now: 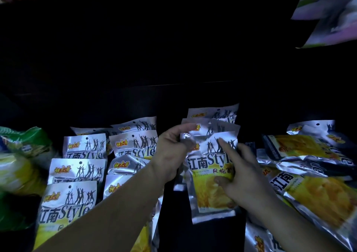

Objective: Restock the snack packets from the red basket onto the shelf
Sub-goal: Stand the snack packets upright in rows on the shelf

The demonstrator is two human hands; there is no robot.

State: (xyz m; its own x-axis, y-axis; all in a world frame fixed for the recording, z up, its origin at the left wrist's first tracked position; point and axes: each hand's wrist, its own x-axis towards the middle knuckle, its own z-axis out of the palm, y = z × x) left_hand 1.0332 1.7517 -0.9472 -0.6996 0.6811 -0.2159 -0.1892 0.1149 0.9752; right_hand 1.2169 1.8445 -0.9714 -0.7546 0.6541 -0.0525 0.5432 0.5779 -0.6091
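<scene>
Left hand [173,151] and right hand [243,172] grip silver snack packets [210,192] over the shelf [212,238]; stocked rows [85,149] already stand alongside, red basket out of view.

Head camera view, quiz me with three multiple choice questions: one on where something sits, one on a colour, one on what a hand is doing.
1. Where do the green bags lie? A) far right B) far left C) top middle
2. What colour is the lower part of the held packet? A) red B) blue C) yellow
3. What is the left hand doing? A) pinching the rear packet B) lying flat C) pointing upward
Answers: 1 B, they sit at the left edge; 2 C, yellow shows beside the right hand; 3 A, its fingers curl round that packet's top.
</scene>
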